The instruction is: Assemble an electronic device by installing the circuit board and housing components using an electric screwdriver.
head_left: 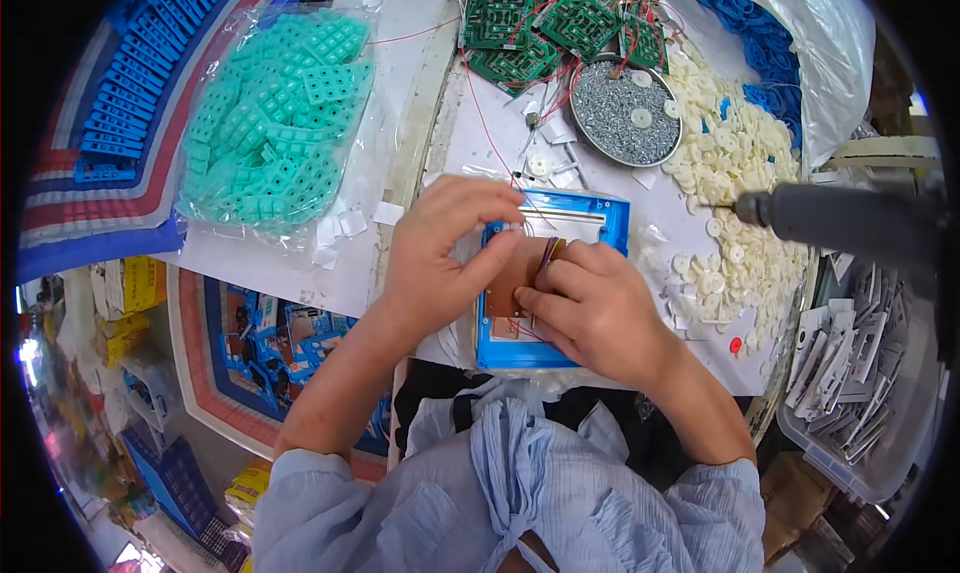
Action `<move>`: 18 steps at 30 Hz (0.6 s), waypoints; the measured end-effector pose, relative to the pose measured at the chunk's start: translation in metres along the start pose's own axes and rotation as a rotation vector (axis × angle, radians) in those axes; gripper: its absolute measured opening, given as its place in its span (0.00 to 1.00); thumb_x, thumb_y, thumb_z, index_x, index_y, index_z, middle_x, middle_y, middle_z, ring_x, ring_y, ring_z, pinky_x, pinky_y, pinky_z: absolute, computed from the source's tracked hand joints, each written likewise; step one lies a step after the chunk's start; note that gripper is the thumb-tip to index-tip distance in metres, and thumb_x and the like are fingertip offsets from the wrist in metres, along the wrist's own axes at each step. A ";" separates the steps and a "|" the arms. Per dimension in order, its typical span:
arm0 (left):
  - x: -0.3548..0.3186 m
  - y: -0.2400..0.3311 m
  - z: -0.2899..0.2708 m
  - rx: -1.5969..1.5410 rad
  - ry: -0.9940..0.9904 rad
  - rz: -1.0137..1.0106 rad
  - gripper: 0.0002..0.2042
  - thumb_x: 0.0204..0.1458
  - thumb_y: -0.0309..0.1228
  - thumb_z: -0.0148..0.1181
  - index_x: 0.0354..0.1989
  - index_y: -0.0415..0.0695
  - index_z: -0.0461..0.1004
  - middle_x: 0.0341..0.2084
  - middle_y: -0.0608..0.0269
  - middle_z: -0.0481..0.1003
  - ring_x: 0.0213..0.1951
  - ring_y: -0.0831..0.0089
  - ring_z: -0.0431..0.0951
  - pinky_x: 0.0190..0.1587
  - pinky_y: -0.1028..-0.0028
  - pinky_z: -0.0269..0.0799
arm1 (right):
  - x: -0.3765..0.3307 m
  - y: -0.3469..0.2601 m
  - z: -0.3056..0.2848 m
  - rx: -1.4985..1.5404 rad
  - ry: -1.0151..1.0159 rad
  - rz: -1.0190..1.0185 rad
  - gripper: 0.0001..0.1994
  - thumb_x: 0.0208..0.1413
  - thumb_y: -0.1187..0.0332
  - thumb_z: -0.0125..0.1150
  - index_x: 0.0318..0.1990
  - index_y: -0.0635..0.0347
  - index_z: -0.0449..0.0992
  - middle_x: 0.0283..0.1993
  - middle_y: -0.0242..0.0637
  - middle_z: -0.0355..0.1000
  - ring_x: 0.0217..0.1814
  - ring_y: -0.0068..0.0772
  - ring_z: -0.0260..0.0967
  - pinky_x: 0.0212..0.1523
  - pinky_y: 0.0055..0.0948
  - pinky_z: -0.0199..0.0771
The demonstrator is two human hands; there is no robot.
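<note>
A: Largest item?
B: Blue plastic case (590,218), flat on the table (420,133), centre. Stiff, light; take by its edges.
A: Next?
B: Brown circuit board (508,288) inside it, thin, fragile, with fine wires (548,253) at 12 o'clock.
A: Hands?
B: Left hand (440,248) at 9 o'clock, thumb pressing the board; right hand (590,308) at 3 o'clock, fingertips pinching its edge. Both engaged, neither clenched.

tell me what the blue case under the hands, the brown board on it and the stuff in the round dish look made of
Blue case: moulded plastic, by its even colour and slight sheen. Brown board: probably a bare circuit board, matt, with thin wires attached. Round dish: likely metal, filled with small grey screws that glint like steel.
</note>
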State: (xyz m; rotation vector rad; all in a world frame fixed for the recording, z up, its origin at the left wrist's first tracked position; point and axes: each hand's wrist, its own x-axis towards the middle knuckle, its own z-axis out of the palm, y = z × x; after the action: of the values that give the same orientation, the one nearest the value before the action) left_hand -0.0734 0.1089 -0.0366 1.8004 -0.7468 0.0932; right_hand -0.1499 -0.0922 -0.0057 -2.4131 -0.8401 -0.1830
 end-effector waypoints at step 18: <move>0.068 -0.028 -0.049 -0.231 -0.128 -0.535 0.23 0.56 0.36 0.62 0.59 0.39 0.75 0.47 0.66 0.77 0.40 0.79 0.70 0.47 0.74 0.68 | -0.005 0.006 0.009 0.148 0.041 0.027 0.13 0.41 0.74 0.72 0.37 0.60 0.82 0.33 0.35 0.71 0.36 0.38 0.72 0.38 0.35 0.74</move>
State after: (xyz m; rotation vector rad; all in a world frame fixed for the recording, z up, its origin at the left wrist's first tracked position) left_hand 0.0106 0.1270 -0.0137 1.7346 -0.3259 -0.4479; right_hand -0.1506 -0.0937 -0.0181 -2.2736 -0.7746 -0.1542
